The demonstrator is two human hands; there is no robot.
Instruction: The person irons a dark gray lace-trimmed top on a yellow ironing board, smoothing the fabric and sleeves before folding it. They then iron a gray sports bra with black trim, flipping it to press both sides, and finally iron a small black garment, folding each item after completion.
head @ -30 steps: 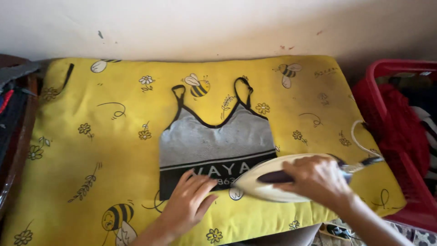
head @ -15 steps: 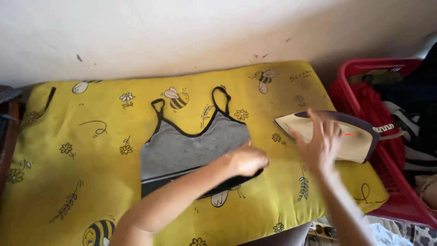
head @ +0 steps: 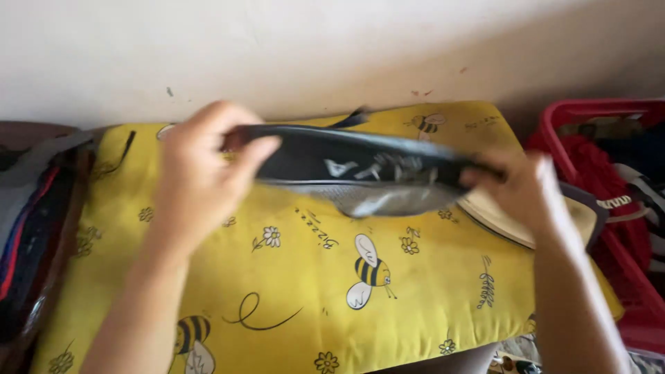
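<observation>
Top (head: 360,176) is held stretched above the yellow pad (head: 415,298), gripped at one end by the left hand (head: 201,173) and at the other by the right hand (head: 519,190), and could be scorched if dropped onto the iron (head: 533,218) just beneath.

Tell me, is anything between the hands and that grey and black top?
Nothing visible. The left hand and right hand each grip an end of the crop top, lifted above the yellow bee-print pad.

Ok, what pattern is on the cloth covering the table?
The cloth is bright yellow, printed with cartoon bees, small flowers and black swirls; the head view shows it.
</observation>
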